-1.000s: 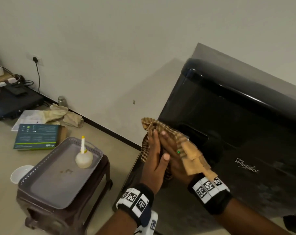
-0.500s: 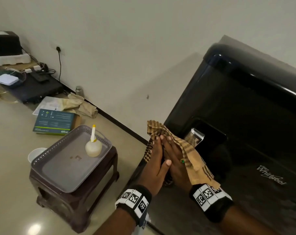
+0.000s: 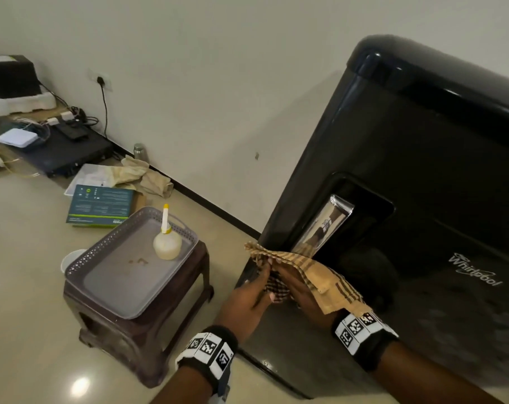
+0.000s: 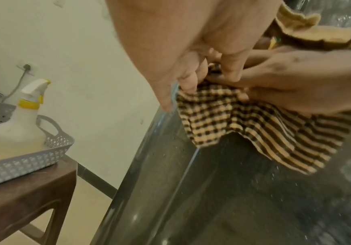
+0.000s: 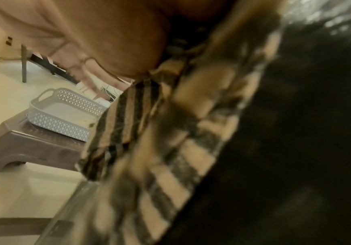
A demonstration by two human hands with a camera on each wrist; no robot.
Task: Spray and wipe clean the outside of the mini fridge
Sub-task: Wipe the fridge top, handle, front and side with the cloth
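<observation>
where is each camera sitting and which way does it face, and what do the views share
head: worn on the head, facing down and forward at the mini fridge, stool and tray; shows both forearms, left hand and right hand.
left wrist: looks along the left hand at the checked cloth it pinches; spray bottle alongside.
right wrist: blurred, looks past the right hand at the cloth.
shared: cloth, fridge, tray and stool appear in all three.
</observation>
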